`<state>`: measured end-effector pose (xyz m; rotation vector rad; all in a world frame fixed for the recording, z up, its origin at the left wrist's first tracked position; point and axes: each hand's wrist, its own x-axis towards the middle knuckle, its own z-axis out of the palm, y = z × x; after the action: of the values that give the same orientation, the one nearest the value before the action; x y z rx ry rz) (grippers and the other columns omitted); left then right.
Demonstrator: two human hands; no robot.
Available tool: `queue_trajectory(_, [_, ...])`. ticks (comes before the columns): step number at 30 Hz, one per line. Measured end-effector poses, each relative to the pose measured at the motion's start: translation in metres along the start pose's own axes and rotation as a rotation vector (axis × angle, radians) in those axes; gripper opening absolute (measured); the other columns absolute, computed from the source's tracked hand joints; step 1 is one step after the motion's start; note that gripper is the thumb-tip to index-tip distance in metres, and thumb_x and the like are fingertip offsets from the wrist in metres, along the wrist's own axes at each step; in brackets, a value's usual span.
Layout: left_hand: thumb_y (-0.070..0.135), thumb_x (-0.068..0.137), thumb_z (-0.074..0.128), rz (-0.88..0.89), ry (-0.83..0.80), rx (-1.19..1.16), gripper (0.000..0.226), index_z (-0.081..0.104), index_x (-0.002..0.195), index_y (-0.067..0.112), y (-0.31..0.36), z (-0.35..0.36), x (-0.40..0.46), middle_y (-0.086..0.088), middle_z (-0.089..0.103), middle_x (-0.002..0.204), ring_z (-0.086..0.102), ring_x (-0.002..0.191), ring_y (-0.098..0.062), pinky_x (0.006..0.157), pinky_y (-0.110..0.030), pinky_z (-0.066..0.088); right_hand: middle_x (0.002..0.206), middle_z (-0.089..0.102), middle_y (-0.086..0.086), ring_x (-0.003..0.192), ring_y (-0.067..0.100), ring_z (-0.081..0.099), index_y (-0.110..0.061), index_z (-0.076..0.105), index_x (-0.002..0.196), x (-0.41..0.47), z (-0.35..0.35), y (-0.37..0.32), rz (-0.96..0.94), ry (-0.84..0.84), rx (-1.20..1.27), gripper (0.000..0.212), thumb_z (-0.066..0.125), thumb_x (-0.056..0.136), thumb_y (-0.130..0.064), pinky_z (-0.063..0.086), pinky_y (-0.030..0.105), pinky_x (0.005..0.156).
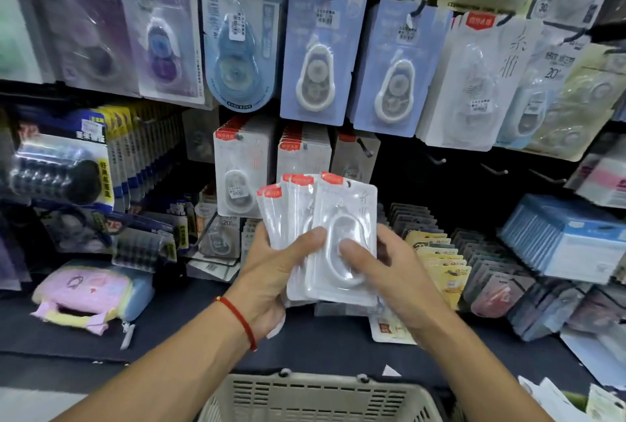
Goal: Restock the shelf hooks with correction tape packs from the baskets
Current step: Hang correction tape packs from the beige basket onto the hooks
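A fanned stack of white correction tape packs (pixel 342 204) with red top tabs is held upright in front of the shelf. My left hand (pixel 271 265) grips the stack from the left, thumb across the front. My right hand (pixel 389 272) holds the front pack from the right, thumb pressed on its clear blister. Behind the stack, matching white packs (pixel 237 167) hang on lower hooks, and one hook (pixel 366 147) carries few packs. A beige basket (pixel 318 398) sits at the bottom centre below my arms.
Blue correction tape cards (pixel 318 52) hang on the upper hooks. Bare hooks (pixel 494 169) stick out from the dark panel at right. A pink pouch (pixel 84 293) lies on the dark ledge at left, and rows of small packs (pixel 440 252) stand at right.
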<state>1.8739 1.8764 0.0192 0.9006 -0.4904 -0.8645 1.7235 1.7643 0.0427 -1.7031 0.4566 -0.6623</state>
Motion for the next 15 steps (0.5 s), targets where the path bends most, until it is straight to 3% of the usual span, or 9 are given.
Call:
queue_trajectory(3, [0.017,0.075,0.089,0.033,0.004,-0.033,0.073,0.056,0.139,0.025,0.006,0.000,-0.004,-0.010,0.076,0.126,0.076,0.111,-0.034,0.075,-0.052,0.064,0.110,0.080,-0.004,0.100,0.012,0.077,-0.024,0.071,0.121,0.001,0.010,-0.006,-0.068,0.048,0.012,0.044,0.077,0.083,-0.047,0.060,0.024,0.079])
queue_trajectory(6, [0.019,0.068,0.088,0.061,0.051,-0.033,0.078,0.056,0.139,0.025,0.012,-0.002,-0.004,-0.010,0.076,0.126,0.075,0.111,-0.035,0.082,-0.066,0.061,0.112,0.079,0.001,0.104,0.022,0.076,-0.021,0.070,0.121,0.010,0.016,-0.003,-0.085,0.161,0.069,0.043,0.075,0.085,-0.045,0.063,0.044,0.089])
queue_trajectory(8, [0.019,0.061,0.091,0.098,0.135,-0.024,0.084,0.056,0.137,0.024,0.016,-0.005,-0.005,-0.008,0.077,0.124,0.076,0.109,-0.032,0.087,-0.066,0.060,0.114,0.077,0.002,0.107,0.025,0.074,-0.022,0.067,0.123,0.019,0.011,0.003,-0.084,0.282,0.119,0.038,0.074,0.090,-0.040,0.060,0.053,0.095])
queue_trajectory(10, [0.021,0.057,0.093,0.153,0.226,0.039,0.087,0.056,0.135,0.028,0.020,-0.009,-0.006,-0.001,0.078,0.120,0.077,0.107,-0.027,0.082,-0.058,0.064,0.116,0.075,-0.005,0.108,0.019,0.073,-0.027,0.064,0.125,0.028,0.002,0.008,-0.121,0.342,0.102,0.031,0.073,0.096,-0.034,0.060,0.047,0.094])
queue_trajectory(15, [0.018,0.066,0.093,0.237,0.324,0.132,0.074,0.055,0.128,0.033,0.026,-0.017,-0.006,0.011,0.077,0.110,0.077,0.101,-0.016,0.071,-0.043,0.066,0.114,0.075,-0.018,0.104,0.002,0.073,-0.034,0.064,0.123,0.051,-0.008,0.012,-0.189,0.320,0.031,0.027,0.073,0.097,-0.034,0.056,0.015,0.078])
